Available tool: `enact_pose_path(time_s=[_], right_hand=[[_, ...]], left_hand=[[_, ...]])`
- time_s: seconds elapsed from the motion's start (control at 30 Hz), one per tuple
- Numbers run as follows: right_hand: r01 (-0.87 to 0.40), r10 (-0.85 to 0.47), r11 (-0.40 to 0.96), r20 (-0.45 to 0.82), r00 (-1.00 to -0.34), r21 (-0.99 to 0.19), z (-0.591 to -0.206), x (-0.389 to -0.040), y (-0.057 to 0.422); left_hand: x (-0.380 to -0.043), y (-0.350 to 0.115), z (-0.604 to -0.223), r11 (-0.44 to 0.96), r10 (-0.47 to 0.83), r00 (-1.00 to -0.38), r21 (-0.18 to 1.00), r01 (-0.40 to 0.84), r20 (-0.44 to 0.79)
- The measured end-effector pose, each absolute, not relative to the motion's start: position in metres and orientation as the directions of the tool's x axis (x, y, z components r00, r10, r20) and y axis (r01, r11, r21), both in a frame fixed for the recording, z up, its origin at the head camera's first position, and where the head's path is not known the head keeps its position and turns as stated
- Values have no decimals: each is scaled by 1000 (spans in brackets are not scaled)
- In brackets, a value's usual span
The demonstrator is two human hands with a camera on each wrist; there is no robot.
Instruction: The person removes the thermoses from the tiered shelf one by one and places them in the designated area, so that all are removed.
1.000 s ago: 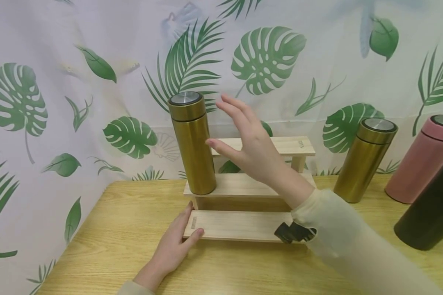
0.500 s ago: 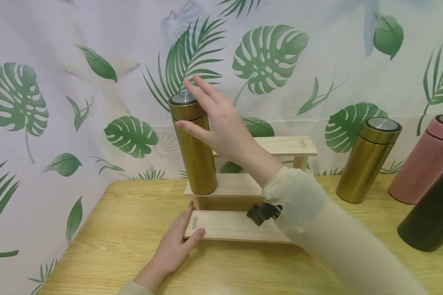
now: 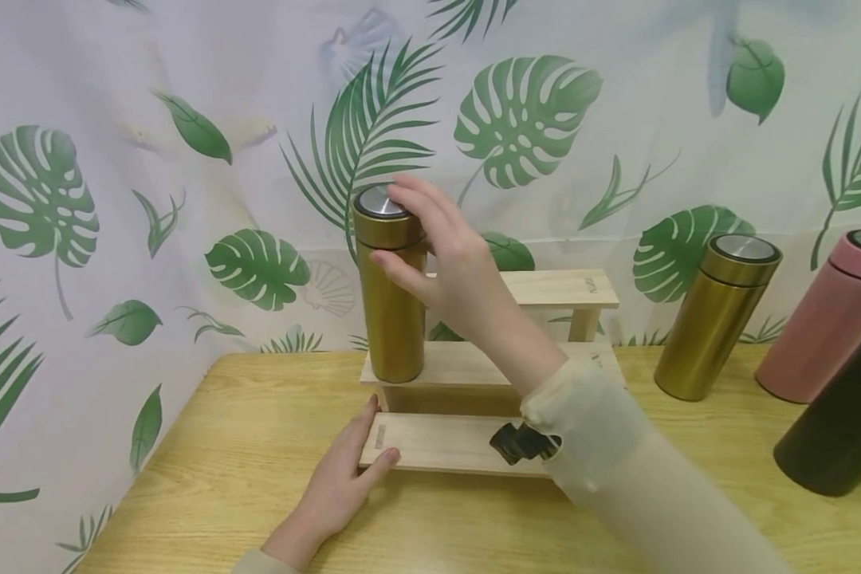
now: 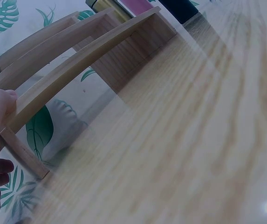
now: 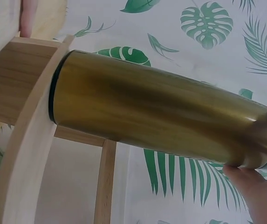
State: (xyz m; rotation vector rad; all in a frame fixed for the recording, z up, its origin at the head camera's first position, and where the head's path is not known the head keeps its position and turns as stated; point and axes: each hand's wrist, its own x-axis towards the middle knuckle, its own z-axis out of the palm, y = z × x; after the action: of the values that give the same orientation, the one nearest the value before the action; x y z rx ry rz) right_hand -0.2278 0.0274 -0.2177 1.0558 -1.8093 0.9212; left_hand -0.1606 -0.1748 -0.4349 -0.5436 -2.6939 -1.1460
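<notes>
A tall gold vacuum flask with a silver-topped lid stands on the left end of the middle step of a pale wooden tiered rack. Near its lid, my right hand holds it, thumb across the front and fingers over the far side and lid edge. In the right wrist view, thumb and fingers lie on opposite sides of the flask, whose base meets the step. My left hand grips the lowest step's left end, thumb on top; the left wrist view shows its other fingers curled below the board.
On the table to the right stand a second gold flask, a pink flask and a black flask. A leaf-patterned cloth hangs behind the table and along its left.
My right hand came left to the flask and now holds its upper part. The flask's top has shifted right, its base staying on the step. My left hand keeps its place.
</notes>
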Motion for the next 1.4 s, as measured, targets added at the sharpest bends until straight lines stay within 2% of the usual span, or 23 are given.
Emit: enact_pose_path(time_s=[0.43, 0.9, 1.4], right_hand=[[-913, -233, 388, 945, -230, -126, -231, -211, 52], [-893, -158, 390, 939, -305, -225, -239, -193, 82], [-901, -24, 365, 965, -262, -236, -233, -171, 110]], left_hand=[[-159, -174, -434, 637, 267, -919, 663, 394, 290], [-161, -174, -436, 633, 273, -916, 663, 400, 292], [-161, -175, -435, 632, 277, -920, 670, 391, 276]])
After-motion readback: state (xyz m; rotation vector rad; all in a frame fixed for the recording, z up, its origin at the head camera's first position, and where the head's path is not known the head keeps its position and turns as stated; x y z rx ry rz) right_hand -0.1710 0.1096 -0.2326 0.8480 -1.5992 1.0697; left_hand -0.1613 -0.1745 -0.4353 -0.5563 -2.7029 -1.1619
